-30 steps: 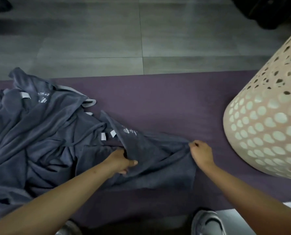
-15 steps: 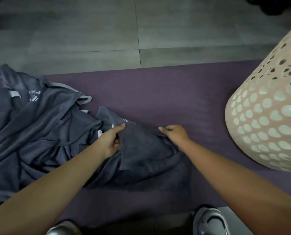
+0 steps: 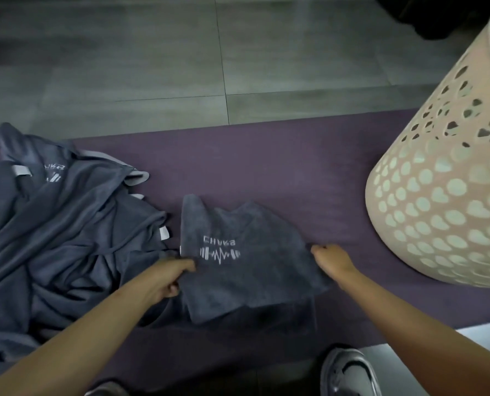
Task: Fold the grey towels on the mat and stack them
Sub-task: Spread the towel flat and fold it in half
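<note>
A purple mat point(image 3: 280, 167) is lying across a grey tiled floor point(image 3: 152, 52), with a perforated cream laundry basket point(image 3: 443, 195) standing at its right end. One grey towel point(image 3: 238, 267) is lying part-folded mid-mat, between both hands, its long axis running left to right. The left hand point(image 3: 166, 277) is pinching its left edge; the right hand point(image 3: 330, 260) is gripping its right edge, fingers curled. Both forearms are reaching forward, equally near. The unfolded towel pile point(image 3: 61, 238) is sitting just left.

Purple mat point(image 3: 280, 167) on grey tiled floor point(image 3: 152, 67); on the mat, crumpled towel pile point(image 3: 61, 238), single towel point(image 3: 238, 261), perforated basket point(image 3: 443, 195)
</note>
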